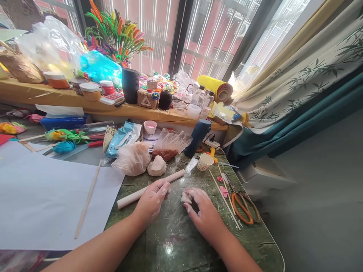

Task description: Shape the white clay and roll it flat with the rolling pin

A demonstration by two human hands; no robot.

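Observation:
My right hand (202, 207) pinches a small lump of whitish clay (185, 197) between thumb and fingers, just above the dark green table (181, 241). To its left, my left hand (153, 198) is closed, thumb against curled fingers dusted with white; whatever it may hold is hidden. Behind that hand a pale rolling pin (133, 198) lies at a slant, partly covered by it. A bigger lump of white clay (157, 166) sits beyond the pin, beside a crumpled plastic bag (132, 158).
On the right lie orange-handled scissors (242, 209), thin wooden sticks (224, 198) and pink scraps (223, 191). A paper cup (205, 161) and dark blue bottle (197, 138) stand behind. White paper (51, 200) covers the left side. Jars and craft supplies crowd the window ledge (107, 107).

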